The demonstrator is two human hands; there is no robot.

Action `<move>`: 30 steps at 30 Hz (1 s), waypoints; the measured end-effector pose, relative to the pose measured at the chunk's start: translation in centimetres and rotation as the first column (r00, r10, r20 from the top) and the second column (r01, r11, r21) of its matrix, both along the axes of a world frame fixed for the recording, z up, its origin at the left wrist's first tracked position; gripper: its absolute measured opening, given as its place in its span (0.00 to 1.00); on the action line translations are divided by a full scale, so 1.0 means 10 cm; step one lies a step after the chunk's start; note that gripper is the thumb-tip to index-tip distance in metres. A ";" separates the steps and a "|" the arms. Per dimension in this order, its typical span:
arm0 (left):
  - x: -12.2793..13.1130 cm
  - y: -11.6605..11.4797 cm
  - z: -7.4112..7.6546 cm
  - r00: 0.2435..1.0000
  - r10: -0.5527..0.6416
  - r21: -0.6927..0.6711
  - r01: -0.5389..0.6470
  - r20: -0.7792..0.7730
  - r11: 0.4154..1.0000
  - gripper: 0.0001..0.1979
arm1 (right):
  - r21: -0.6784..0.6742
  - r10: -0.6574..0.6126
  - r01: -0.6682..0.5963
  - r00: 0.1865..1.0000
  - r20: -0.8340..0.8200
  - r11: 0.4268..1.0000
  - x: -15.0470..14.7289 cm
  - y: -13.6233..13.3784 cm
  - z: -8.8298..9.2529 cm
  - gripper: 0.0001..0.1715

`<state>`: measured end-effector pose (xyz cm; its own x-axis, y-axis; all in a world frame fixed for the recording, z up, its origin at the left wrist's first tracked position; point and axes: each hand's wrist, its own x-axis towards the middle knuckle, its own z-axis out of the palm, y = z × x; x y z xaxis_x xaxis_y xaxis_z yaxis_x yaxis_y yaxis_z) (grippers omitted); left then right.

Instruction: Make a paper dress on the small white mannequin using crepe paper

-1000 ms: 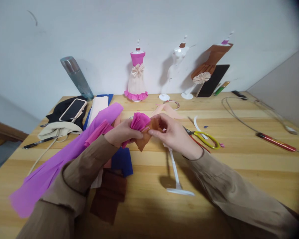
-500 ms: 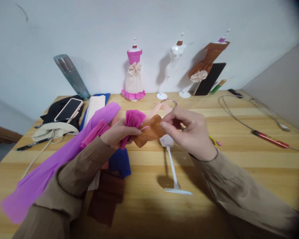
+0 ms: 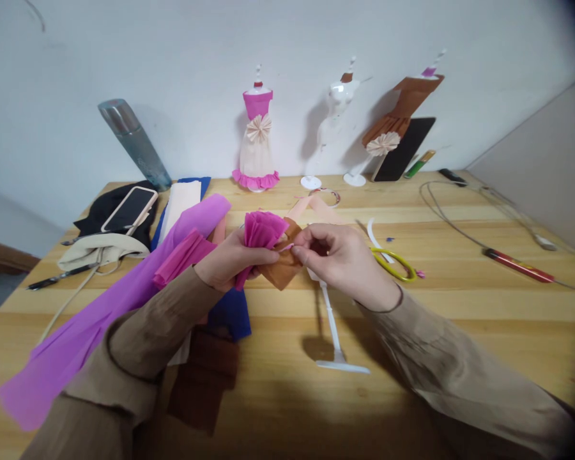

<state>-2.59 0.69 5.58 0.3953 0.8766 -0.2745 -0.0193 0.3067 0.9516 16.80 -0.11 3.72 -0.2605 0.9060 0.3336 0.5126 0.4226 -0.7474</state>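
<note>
My left hand [image 3: 232, 259] is closed on a bunch of bright pink pleated crepe paper [image 3: 264, 230], its thumb pressed over the lower folds. Brown crepe paper [image 3: 280, 273] spreads out beside the thumb. With thumb and forefinger, my right hand [image 3: 338, 259] pinches at the brown paper's right edge, close to a thin pink bit [image 3: 286, 248]. Under the hands a white stand [image 3: 331, 319] slants toward me, with its flat base at the near end. Its upper part is hidden behind my hands and the paper.
At the back stand a pink-and-cream dressed mannequin [image 3: 257, 137], a bare white mannequin [image 3: 340, 102] and a tilted brown-dressed one [image 3: 405, 108]. Purple crepe paper [image 3: 124, 297], a phone [image 3: 130, 209] and a bottle [image 3: 137, 144] are left. Yellow-handled scissors [image 3: 402, 265] and a red tool [image 3: 517, 265] lie right.
My right hand has moved left and slightly down, toward my left hand. The stretched brown paper is now drawn in and folded nearer the pink bunch. The yellow handle has come into view.
</note>
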 end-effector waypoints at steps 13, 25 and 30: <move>0.06 0.02 -0.11 0.993 0.096 -0.001 -0.096 -0.075 0.995 0.21 | 0.610 -0.053 -0.305 0.866 0.497 0.731 -0.01 -0.02 -0.15 0.15; 0.16 0.00 -0.13 0.869 0.468 0.164 -0.444 -0.160 0.881 0.20 | 0.610 -0.054 -0.290 0.874 0.482 0.738 -0.07 -0.09 -0.15 0.17; 0.09 0.06 -0.18 0.837 0.524 0.157 -0.503 -0.155 0.850 0.20 | 0.631 0.030 -0.321 0.904 0.427 0.706 -0.10 -0.10 -0.15 0.14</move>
